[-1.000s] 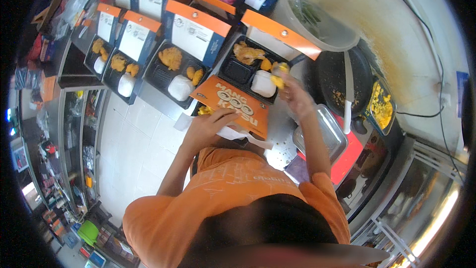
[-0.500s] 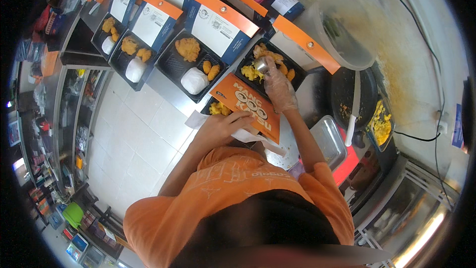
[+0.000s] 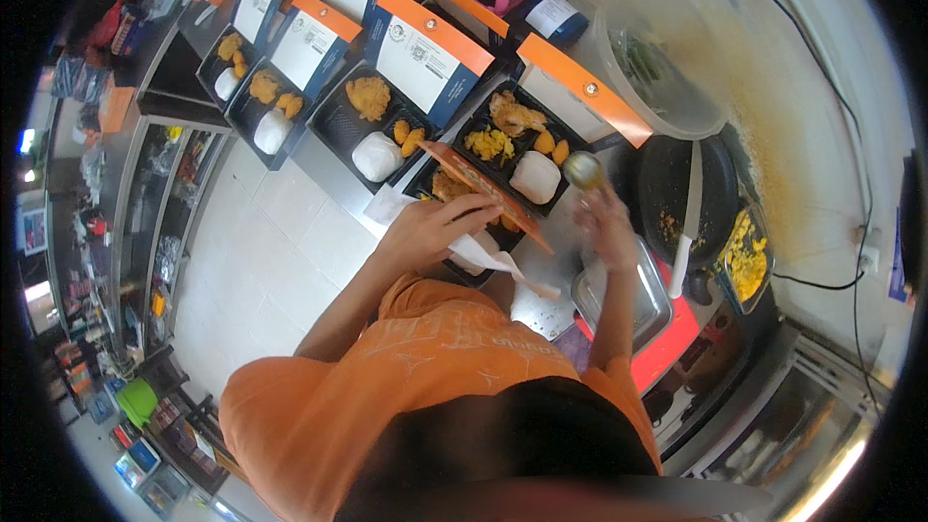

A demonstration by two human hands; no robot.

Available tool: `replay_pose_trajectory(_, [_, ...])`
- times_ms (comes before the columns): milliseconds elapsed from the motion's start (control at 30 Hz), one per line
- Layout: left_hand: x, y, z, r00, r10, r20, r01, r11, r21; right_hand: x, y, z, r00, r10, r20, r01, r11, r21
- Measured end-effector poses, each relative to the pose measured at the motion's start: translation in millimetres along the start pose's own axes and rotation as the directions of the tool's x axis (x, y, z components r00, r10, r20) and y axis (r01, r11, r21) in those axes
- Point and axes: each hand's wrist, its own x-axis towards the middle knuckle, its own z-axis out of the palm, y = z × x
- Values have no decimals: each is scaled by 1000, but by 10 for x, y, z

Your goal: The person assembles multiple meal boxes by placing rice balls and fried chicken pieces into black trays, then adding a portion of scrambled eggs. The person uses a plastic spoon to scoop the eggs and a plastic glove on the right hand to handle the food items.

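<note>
My left hand (image 3: pixel 451 228) grips the near edge of an orange printed cardboard lid (image 3: pixel 483 195) that is tilted up. Beneath it, a black tray (image 3: pixel 422 177) shows breaded food and part of a white wrapped mound; white paper (image 3: pixel 391 208) lies along its near side. My right hand (image 3: pixel 609 224), in a clear glove and blurred, holds a small round metal cup (image 3: pixel 583 170) just right of another black tray (image 3: pixel 471 114). That tray carries fried chicken (image 3: pixel 515 113), scrambled egg (image 3: pixel 489 145), nuggets and a white wrapped mound (image 3: pixel 535 177).
Further open meal boxes (image 3: pixel 333 121) with raised lids line the counter to the left. On the right are a dark pan (image 3: pixel 657 188) with a white-handled knife (image 3: pixel 688 222) across it, a tray of scrambled egg (image 3: pixel 744 256), a clear container (image 3: pixel 638 309) and a large translucent tub (image 3: pixel 691 121).
My right hand has drawn back right from the far tray with the metal cup, uncovering its white mound. The orange lid has tipped up under my left hand, exposing more of the near tray.
</note>
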Motion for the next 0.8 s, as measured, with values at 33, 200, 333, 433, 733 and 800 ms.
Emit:
replay_pose_trajectory(33, [26, 40, 12, 1000, 26, 3, -26, 999, 31, -147, 15, -196, 997, 64, -48, -57, 988, 145])
replay_pose_trajectory(200, [332, 312, 226, 989, 137, -58, -139, 990, -18, -859, 39, -1434, 903, -74, -422, 151, 977, 150])
replay_pose_trajectory(333, [549, 572, 442, 968, 242, -69, -247, 966, -82, -1352, 297, -2909, 665, -143, -733, 71, 989, -128])
replay_pose_trajectory(433, [604, 746, 560, 979, 200, 36, -193, 970, -145, -1403, 566, -3928, 467, -471, -748, -509, 549, -663])
replay_pose_trajectory(733, [833, 960, 802, 989, 131, 65, -123, 986, -114, -1245, 516, -4418, 303, -138, -943, -802, 498, -330])
replay_pose_trajectory(800, [858, 998, 834, 991, 96, 98, -81, 987, -140, -1131, 501, -4388, 371, -144, -917, -847, 354, -398])
